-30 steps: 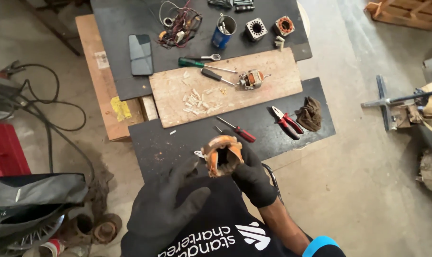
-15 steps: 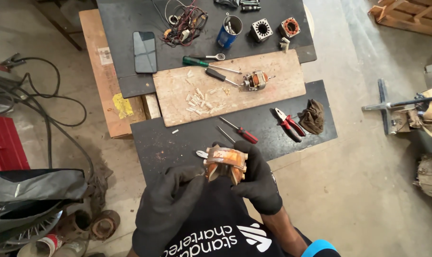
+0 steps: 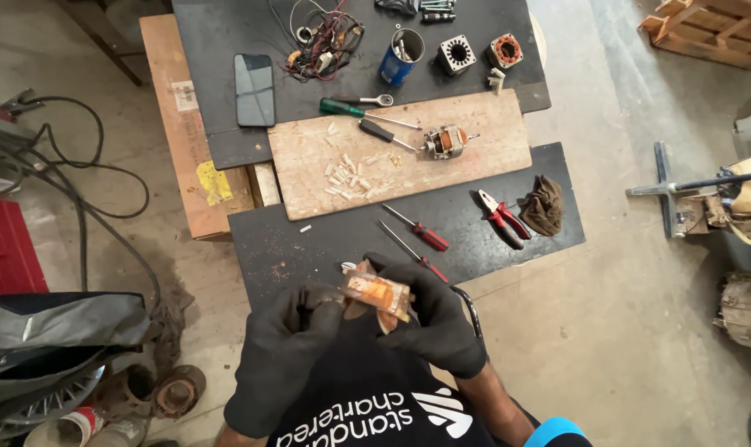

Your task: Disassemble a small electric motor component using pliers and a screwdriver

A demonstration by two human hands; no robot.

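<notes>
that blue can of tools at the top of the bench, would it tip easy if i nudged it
Probably somewhat tippy: the blue can stands upright, taller than wide, with metal tools poking above its rim. Their weight likely steadies it against a light nudge. Being round, it would likely roll once knocked over.

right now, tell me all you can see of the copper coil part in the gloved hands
The copper-wound coil part looks like a small motor stator: orange-copper windings around a pale, worn core, partly hidden by gloves. It is held tilted above the near edge of the black board. The right hand cups it from the side; the left hand pinches its left end with its fingers.
</notes>
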